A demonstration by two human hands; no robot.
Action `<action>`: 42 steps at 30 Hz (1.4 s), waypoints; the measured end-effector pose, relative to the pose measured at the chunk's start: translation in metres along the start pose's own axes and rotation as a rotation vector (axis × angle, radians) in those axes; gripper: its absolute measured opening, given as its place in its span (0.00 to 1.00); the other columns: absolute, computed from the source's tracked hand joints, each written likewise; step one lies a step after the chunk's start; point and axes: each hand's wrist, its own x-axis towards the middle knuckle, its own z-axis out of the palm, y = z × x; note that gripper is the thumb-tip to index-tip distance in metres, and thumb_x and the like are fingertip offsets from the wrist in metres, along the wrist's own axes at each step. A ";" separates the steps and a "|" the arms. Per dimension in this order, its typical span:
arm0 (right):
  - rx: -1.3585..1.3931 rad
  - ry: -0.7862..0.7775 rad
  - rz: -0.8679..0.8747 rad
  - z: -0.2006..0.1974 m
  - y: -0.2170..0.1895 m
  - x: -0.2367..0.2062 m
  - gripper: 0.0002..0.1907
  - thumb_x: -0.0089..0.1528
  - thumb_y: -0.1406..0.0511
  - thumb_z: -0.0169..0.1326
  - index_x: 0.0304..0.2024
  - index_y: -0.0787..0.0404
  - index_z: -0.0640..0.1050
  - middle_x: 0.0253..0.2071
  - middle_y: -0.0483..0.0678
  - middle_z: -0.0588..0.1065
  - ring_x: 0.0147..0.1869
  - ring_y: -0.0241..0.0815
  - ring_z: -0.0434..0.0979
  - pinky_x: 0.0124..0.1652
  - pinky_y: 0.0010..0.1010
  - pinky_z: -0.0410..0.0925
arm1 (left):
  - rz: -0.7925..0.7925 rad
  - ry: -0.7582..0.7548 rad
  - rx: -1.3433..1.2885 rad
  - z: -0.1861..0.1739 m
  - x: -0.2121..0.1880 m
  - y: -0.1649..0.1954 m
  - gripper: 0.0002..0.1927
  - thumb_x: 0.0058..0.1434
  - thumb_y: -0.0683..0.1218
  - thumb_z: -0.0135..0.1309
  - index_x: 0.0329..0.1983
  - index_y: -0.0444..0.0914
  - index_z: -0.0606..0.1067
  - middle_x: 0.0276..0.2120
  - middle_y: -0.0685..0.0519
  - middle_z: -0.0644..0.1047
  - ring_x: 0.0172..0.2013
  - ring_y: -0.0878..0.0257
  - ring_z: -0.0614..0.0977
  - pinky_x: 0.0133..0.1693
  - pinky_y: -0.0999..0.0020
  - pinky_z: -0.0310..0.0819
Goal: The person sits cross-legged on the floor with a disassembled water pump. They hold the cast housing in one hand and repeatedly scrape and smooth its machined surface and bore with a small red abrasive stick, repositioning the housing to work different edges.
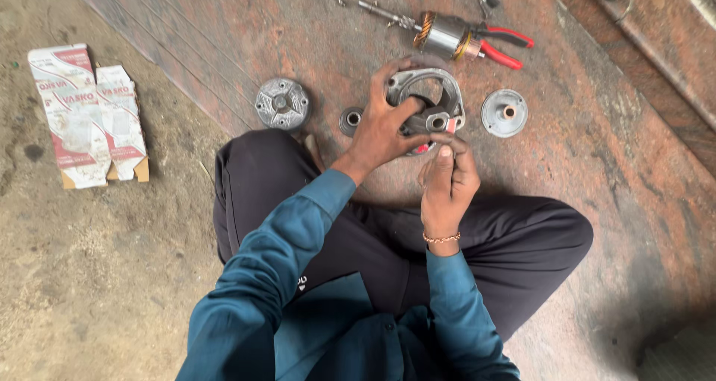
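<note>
Two flattened cardboard cartons (88,112), white with red panels and printed lettering, lie side by side on the bare concrete floor (97,276) at the person's far left, well apart from the work. The brown inner card shows along their lower edges.

The person sits cross-legged on a reddish stone slab (597,164). The left hand (382,123) is clamped on a grey metal motor housing (436,97), fingers curled over its rim and into its open centre, holding it just above the slab in front of the knees. The right hand (447,176) is closed, fingertips pinched together at the lower edge of the housing, where a small red part (424,148) shows; what exactly the fingers grip cannot be told. A beaded bracelet (441,238) circles the right wrist.

Around the housing, on the slab:
- a round grey end cover (282,103) to the left;
- a small dark bearing ring (350,119) just beside the left hand;
- a round disc with a copper-coloured centre (504,112) to the right;
- a motor armature (440,32) with copper winding and a steel shaft, farther off;
- red-handled pliers (503,44) touching the armature.
</note>
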 end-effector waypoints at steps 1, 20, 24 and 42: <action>0.009 -0.005 0.001 0.000 0.000 -0.001 0.12 0.77 0.65 0.43 0.54 0.66 0.75 0.25 0.37 0.64 0.26 0.25 0.59 0.29 0.22 0.59 | -0.018 -0.008 -0.009 0.000 0.001 -0.001 0.26 0.48 0.52 0.77 0.47 0.43 0.80 0.69 0.40 0.55 0.70 0.38 0.63 0.68 0.50 0.69; 0.020 0.034 0.007 -0.006 0.012 -0.006 0.12 0.76 0.66 0.43 0.54 0.66 0.74 0.24 0.37 0.63 0.24 0.25 0.57 0.26 0.22 0.56 | 0.051 0.026 0.060 0.003 0.001 -0.005 0.24 0.44 0.51 0.76 0.41 0.42 0.79 0.68 0.41 0.57 0.70 0.38 0.63 0.68 0.48 0.68; 0.119 -0.027 -0.038 -0.009 0.011 -0.006 0.09 0.77 0.65 0.44 0.53 0.64 0.72 0.27 0.39 0.65 0.23 0.25 0.57 0.26 0.22 0.56 | 0.010 0.002 0.019 0.002 -0.001 -0.005 0.25 0.49 0.53 0.76 0.45 0.43 0.78 0.69 0.41 0.56 0.71 0.39 0.62 0.69 0.50 0.70; -0.082 -0.006 0.003 -0.007 0.001 -0.003 0.08 0.75 0.68 0.45 0.53 0.65 0.74 0.29 0.34 0.65 0.28 0.20 0.56 0.28 0.18 0.52 | 0.121 -0.341 0.428 -0.042 0.060 0.046 0.43 0.41 0.73 0.68 0.61 0.57 0.75 0.63 0.45 0.66 0.68 0.40 0.63 0.63 0.39 0.63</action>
